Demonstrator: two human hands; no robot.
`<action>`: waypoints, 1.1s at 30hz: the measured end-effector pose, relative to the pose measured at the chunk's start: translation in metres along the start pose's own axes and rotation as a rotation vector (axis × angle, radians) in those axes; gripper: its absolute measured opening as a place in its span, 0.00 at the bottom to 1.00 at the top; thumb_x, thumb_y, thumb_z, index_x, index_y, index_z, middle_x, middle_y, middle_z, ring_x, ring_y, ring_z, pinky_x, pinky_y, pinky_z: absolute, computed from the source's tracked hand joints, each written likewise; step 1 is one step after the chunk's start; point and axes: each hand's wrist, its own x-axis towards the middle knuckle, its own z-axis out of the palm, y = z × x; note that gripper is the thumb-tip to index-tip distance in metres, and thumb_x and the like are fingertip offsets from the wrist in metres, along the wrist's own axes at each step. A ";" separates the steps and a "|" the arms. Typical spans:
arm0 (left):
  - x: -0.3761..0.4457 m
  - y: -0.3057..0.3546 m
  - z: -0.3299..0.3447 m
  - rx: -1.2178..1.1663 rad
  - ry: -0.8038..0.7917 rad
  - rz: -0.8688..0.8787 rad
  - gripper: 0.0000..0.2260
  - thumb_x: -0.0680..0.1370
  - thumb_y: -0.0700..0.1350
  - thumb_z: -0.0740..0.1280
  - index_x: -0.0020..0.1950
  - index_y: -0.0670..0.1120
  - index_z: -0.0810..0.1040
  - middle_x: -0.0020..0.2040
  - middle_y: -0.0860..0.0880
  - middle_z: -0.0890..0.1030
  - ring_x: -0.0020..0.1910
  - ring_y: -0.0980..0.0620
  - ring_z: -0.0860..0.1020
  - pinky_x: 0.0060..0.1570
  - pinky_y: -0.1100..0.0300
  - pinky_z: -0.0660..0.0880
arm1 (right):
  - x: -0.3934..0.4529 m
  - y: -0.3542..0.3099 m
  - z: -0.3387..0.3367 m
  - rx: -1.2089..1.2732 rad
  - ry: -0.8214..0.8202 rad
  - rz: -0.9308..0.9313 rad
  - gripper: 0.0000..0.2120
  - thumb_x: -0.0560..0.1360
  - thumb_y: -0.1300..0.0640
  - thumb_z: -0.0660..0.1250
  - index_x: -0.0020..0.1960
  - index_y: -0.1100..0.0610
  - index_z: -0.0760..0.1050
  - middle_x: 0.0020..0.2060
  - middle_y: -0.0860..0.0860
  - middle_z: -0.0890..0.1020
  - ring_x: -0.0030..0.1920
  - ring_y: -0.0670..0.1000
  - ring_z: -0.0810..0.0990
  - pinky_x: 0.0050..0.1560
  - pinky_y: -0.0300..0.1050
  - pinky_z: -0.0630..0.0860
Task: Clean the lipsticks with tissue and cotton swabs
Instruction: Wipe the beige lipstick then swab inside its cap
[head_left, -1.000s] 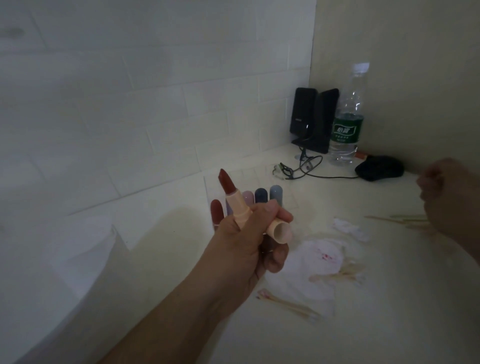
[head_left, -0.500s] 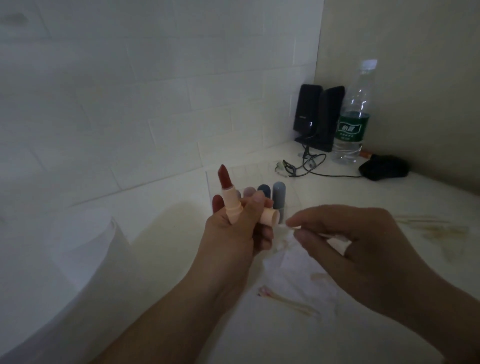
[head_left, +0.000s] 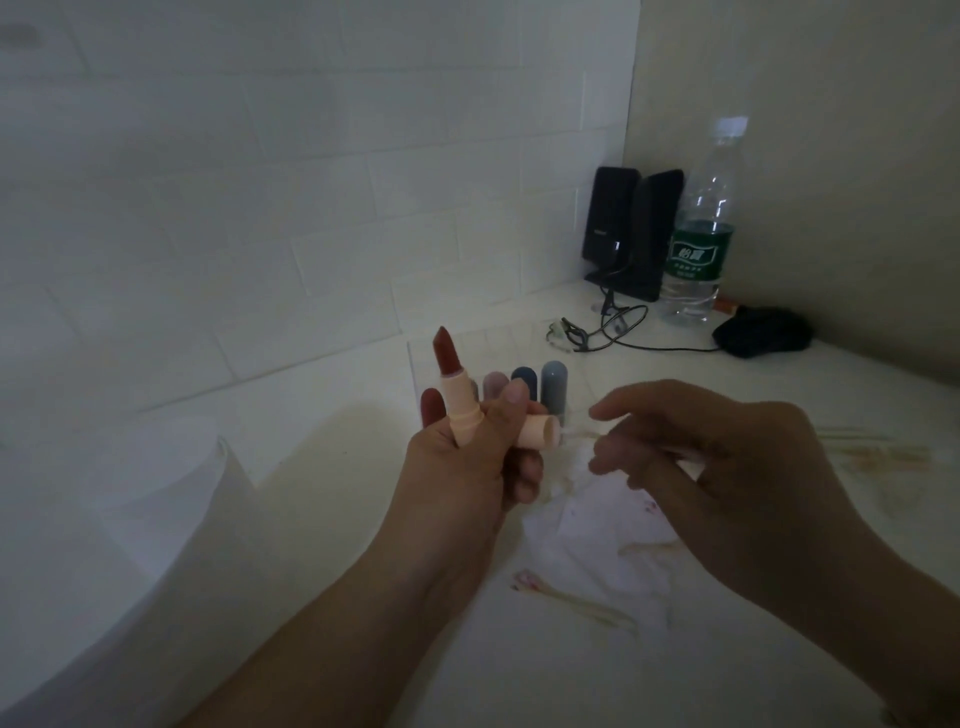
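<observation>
The lipstick (head_left: 457, 395) has a dark red bullet in a pale peach tube. Just behind it stand lipstick caps (head_left: 524, 384) in dusty pink, dark blue and grey-blue. Beside the lipstick, the tissue (head_left: 597, 540) is white with small red smears, and the cotton swabs (head_left: 566, 597) in front of it are pale with pink-red tips. Far behind the lipstick, the water bottle (head_left: 701, 223) is clear with a green label lettered in white, next to black speakers (head_left: 631, 228). The wall (head_left: 260, 182) is white brick-pattern tile; the surface (head_left: 519, 675) is off-white.
</observation>
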 end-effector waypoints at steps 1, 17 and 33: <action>0.000 -0.001 0.000 -0.001 -0.006 0.002 0.13 0.72 0.55 0.67 0.35 0.48 0.84 0.33 0.45 0.77 0.28 0.54 0.72 0.31 0.61 0.70 | 0.000 -0.001 0.002 -0.006 -0.014 0.003 0.07 0.72 0.51 0.69 0.47 0.52 0.80 0.32 0.42 0.83 0.37 0.36 0.80 0.37 0.24 0.74; -0.001 -0.007 -0.001 0.103 -0.078 0.052 0.17 0.71 0.55 0.66 0.43 0.41 0.82 0.31 0.44 0.77 0.31 0.51 0.74 0.35 0.60 0.73 | -0.003 -0.006 0.006 -0.140 -0.027 -0.044 0.03 0.72 0.54 0.67 0.41 0.48 0.75 0.22 0.35 0.60 0.25 0.36 0.68 0.28 0.20 0.61; 0.002 -0.006 -0.004 0.083 -0.043 0.029 0.20 0.71 0.54 0.66 0.46 0.36 0.81 0.33 0.42 0.77 0.31 0.51 0.74 0.34 0.61 0.74 | -0.005 -0.004 0.012 -0.299 0.010 0.003 0.11 0.77 0.41 0.59 0.42 0.45 0.75 0.27 0.34 0.67 0.27 0.30 0.66 0.29 0.26 0.61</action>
